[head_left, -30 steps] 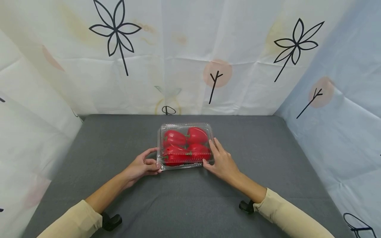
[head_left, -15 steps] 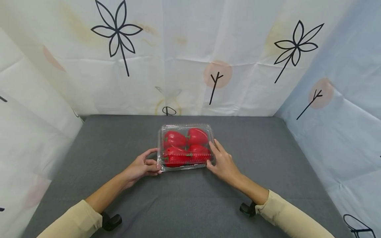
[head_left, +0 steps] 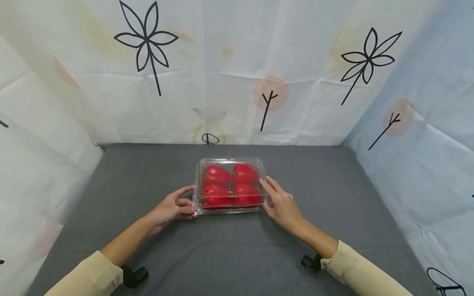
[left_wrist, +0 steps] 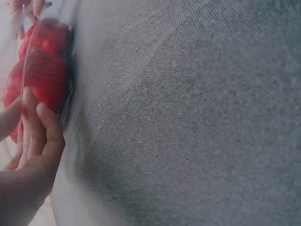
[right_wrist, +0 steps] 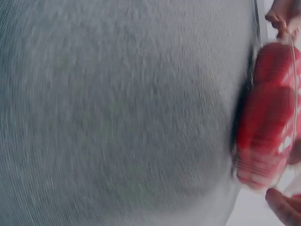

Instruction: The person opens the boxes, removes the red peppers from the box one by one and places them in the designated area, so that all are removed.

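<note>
A clear plastic clamshell container [head_left: 228,160] stands at the middle of the grey table, with several red bell peppers [head_left: 246,173] showing through its lid. My left hand [head_left: 171,209] grips its left edge near the front corner. In the left wrist view, the fingers [left_wrist: 49,127] lie against the container's side. At the opposite edge, my right hand [head_left: 283,207] holds the container, forefinger by the rim and thumb near the front corner. The right wrist view catches the thumb [right_wrist: 283,207] close to the container's end; much of that hand lies outside the frame.
Grey cloth [head_left: 222,255] covers the table. A white printed curtain [head_left: 237,61] hangs along the back edge, with similar cloth at both sides. Black straps with small devices [head_left: 135,277] sit at both wrists.
The container has levelled out and shifted slightly towards me and to the left, its left end moving with my left hand. My right thumb has slid from the front edge to the right corner.
</note>
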`<state>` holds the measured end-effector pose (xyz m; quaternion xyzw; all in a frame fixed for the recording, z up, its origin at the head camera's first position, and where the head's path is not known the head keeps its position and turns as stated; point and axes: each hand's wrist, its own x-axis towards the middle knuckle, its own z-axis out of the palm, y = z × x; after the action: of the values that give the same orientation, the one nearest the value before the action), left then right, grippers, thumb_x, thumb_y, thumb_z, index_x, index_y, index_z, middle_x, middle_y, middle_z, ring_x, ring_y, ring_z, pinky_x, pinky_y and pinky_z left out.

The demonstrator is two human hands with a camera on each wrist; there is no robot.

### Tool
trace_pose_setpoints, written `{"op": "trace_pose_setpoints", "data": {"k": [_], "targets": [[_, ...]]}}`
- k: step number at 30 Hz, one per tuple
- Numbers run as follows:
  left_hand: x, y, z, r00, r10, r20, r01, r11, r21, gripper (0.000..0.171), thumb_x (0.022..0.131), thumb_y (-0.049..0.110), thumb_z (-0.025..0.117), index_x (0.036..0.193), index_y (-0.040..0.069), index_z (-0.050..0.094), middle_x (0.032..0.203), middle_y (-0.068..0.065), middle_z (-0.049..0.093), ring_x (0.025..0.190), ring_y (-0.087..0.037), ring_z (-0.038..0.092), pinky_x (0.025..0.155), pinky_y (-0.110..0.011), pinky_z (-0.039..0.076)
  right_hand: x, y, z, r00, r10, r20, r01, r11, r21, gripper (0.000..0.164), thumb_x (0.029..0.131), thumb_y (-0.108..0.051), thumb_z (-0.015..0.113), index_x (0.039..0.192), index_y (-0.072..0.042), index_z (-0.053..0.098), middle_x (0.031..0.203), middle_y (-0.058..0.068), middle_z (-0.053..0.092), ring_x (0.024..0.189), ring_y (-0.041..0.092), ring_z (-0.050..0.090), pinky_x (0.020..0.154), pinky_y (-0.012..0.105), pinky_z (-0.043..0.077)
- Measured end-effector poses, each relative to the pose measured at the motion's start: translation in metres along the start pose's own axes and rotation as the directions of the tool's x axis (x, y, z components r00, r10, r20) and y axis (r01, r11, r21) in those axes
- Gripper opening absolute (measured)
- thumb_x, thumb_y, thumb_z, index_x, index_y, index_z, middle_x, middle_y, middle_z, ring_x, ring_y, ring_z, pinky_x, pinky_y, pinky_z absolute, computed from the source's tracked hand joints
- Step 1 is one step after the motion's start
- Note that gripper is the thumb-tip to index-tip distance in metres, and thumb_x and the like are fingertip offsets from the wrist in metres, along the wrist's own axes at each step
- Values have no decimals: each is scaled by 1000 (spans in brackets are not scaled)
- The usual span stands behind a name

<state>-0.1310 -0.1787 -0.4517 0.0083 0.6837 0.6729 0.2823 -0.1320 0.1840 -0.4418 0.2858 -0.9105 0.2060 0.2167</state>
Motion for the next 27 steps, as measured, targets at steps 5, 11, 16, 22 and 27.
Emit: {"op": "trace_pose_setpoints", "data": {"k": [5,11,16,22,27], "targets": [[-1,1,-2,1000,-21,0,21,1000,3,79,92,14,72,155,11,24,96,-8,71,90,-23,71,84,-36,56,0,2,-2,999,-31,-8,30,998,-58,59,76,-3,75,133,-5,62,132,22,59,56,15,45,49,31,41],[-2,2,1,1000,-22,-15,22,1000,-3,78,92,12,72,154,9,25,94,-7,70,89,-24,71,84,-36,55,-1,3,-3,1000,-20,2,20,999,-47,59,75,-4,76,132,-5,63,132,23,60,78,29,66,71,47,52],[-2,1,3,999,-39,-30,39,999,-10,78,91,13,73,154,11,25,96,-10,70,89,-25,71,85,-36,55,1,4,-6,1000,-25,5,26,1000,-10,59,75,-5,77,132,-6,62,130,23,60,96,31,68,79,49,48],[-1,0,4,998,-60,-31,60,998,-5,81,91,15,74,154,11,24,103,-16,69,91,-26,71,86,-37,55,5,4,-13,1000,0,25,-1,1000,23,59,76,-9,77,132,-9,62,129,19,61,103,31,66,80,49,46],[-3,-1,5,999,-51,-13,51,999,7,78,92,12,72,153,9,25,100,-14,69,90,-26,71,86,-36,55,8,5,-19,999,15,48,-18,998,57,57,78,-13,76,132,-11,62,128,17,61,113,33,61,95,62,39]]}}
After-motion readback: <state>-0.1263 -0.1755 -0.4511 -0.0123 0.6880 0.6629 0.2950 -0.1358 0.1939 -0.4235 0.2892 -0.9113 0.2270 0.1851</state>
